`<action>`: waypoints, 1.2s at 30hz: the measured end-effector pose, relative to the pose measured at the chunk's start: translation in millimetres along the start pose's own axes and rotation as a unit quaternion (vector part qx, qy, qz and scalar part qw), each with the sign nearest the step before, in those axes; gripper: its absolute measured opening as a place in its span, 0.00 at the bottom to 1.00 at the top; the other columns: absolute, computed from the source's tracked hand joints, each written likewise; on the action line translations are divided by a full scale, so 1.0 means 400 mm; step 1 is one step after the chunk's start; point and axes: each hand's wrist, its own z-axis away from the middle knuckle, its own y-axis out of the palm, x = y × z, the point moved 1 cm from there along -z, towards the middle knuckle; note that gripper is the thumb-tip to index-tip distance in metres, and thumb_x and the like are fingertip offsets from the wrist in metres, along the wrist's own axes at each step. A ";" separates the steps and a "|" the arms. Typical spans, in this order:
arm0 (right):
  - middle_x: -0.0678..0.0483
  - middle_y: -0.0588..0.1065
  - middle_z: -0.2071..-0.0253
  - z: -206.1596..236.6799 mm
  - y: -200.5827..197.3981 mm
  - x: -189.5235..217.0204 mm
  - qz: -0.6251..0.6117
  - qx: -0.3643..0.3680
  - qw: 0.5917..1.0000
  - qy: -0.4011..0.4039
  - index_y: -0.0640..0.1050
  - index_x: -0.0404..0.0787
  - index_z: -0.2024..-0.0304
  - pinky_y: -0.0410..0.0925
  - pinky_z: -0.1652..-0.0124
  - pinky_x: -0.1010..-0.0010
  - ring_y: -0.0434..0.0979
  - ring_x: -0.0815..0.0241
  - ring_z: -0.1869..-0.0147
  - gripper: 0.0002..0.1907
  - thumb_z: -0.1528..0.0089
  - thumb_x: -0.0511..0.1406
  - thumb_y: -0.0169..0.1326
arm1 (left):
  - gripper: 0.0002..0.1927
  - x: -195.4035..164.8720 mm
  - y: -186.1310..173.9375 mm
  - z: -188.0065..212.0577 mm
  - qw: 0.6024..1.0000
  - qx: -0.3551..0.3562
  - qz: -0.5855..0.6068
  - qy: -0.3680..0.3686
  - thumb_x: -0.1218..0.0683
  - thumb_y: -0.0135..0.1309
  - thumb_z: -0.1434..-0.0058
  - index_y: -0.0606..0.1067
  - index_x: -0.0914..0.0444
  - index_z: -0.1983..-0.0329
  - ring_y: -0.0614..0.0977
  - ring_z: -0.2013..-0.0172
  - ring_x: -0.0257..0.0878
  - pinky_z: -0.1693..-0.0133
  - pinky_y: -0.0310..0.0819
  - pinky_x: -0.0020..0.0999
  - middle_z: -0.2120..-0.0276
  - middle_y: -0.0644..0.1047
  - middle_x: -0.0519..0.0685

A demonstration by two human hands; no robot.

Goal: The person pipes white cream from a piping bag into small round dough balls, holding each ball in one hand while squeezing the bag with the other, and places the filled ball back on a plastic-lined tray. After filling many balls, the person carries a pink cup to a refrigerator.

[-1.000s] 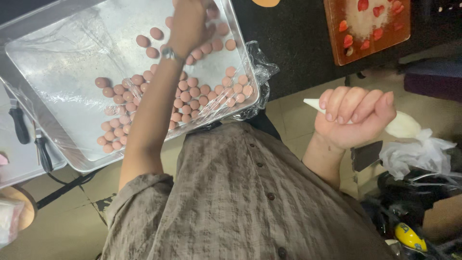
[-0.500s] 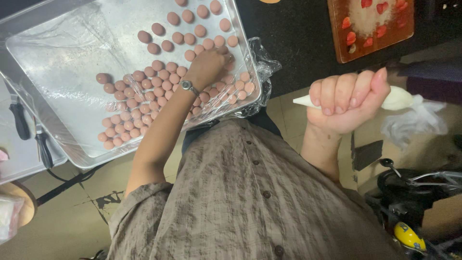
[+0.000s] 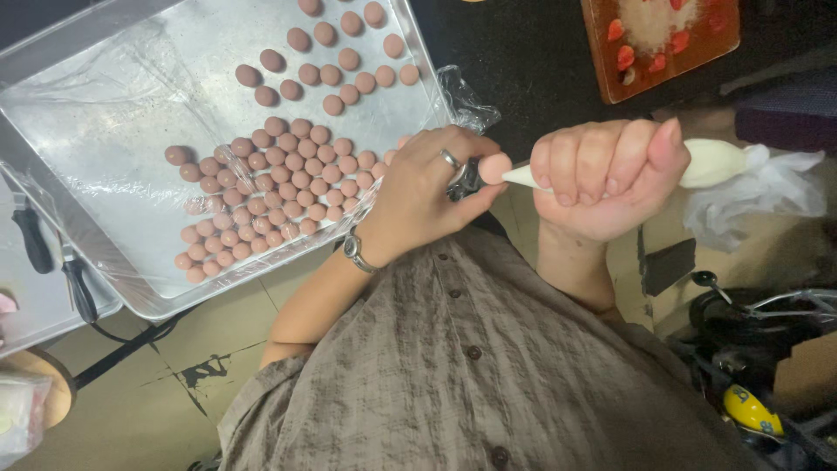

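Observation:
My left hand, with a ring and a wristwatch, holds one small pink round shell between thumb and fingers just off the tray's near corner. My right hand is clenched around a white piping bag, and the bag's tip touches the held shell. A large metal tray lined with clear film carries several pink round shells, most packed in a cluster, others spaced in rows at the far end.
A wooden board with red fruit pieces and pale crumbs sits at the top right on a dark counter. Crumpled clear plastic trails from the bag. Black-handled tools lie left of the tray. Dark equipment stands at the lower right.
My left hand came off the tray with one pink shell and moved right. My right hand brought the piping bag leftward until its tip met the shell.

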 end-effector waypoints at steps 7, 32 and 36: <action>0.58 0.59 0.89 0.012 0.016 -0.005 0.037 -0.005 0.999 -0.018 0.60 0.47 0.79 0.59 0.79 0.69 0.56 0.62 0.89 0.28 0.25 0.46 0.27 | 0.16 -0.038 -0.009 0.004 0.997 0.001 -0.081 -0.002 0.55 0.67 0.40 0.74 0.59 0.54 0.79 0.60 0.44 0.57 0.68 0.40 0.58 0.77 0.45; 0.59 0.60 0.87 0.038 0.047 -0.011 0.113 0.041 0.989 -0.089 0.60 0.48 0.79 0.61 0.76 0.69 0.58 0.62 0.85 0.27 0.25 0.46 0.27 | 0.16 -0.040 0.007 0.011 0.998 -0.020 -0.059 0.012 0.56 0.67 0.43 0.74 0.62 0.56 0.79 0.62 0.45 0.60 0.69 0.39 0.60 0.77 0.47; 0.59 0.59 0.87 0.032 0.066 -0.012 0.134 0.045 0.984 -0.105 0.59 0.47 0.79 0.60 0.77 0.69 0.57 0.62 0.85 0.27 0.24 0.44 0.29 | 0.16 -0.044 0.009 0.006 0.998 -0.024 -0.054 0.013 0.57 0.67 0.43 0.73 0.62 0.55 0.80 0.60 0.45 0.58 0.70 0.39 0.60 0.77 0.48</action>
